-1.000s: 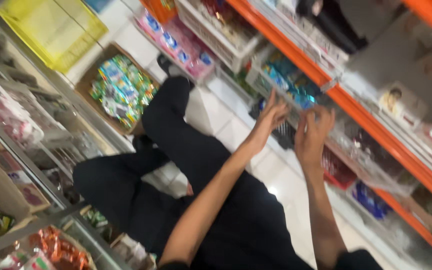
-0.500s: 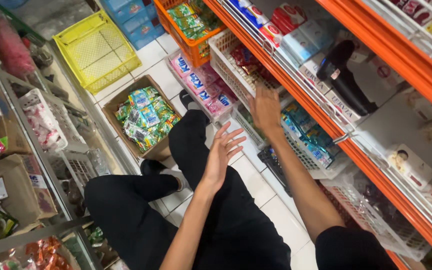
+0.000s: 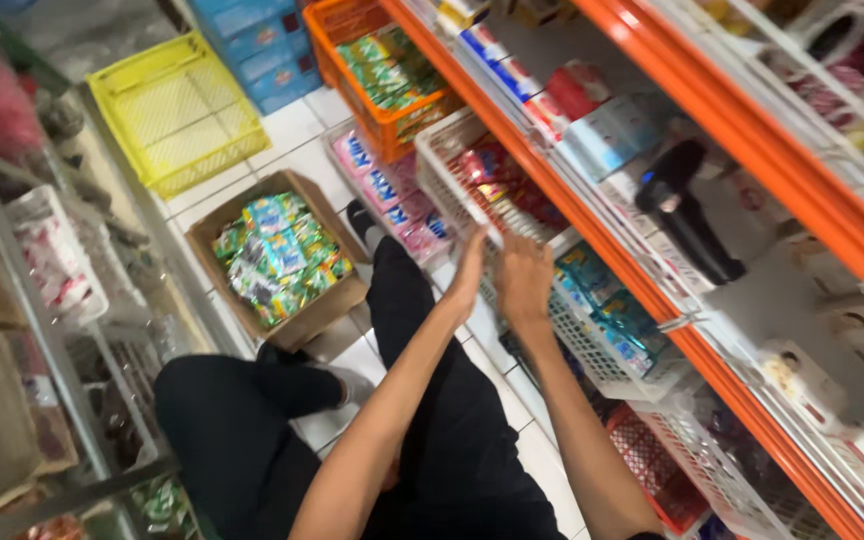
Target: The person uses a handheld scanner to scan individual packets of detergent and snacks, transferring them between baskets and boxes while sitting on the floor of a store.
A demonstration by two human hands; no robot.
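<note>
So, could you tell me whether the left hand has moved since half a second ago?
Yes. The left hand has gone forward from above the outstretched leg to the white basket's near corner, beside the right hand.

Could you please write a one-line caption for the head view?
Seated in a shop aisle, both hands, left and right, reach toward a white basket.

Both hands (image 3: pixel 500 275) reach the white basket (image 3: pixel 592 340).

White basket (image 3: pixel 592 345), teal packets (image 3: pixel 607 300)
</note>
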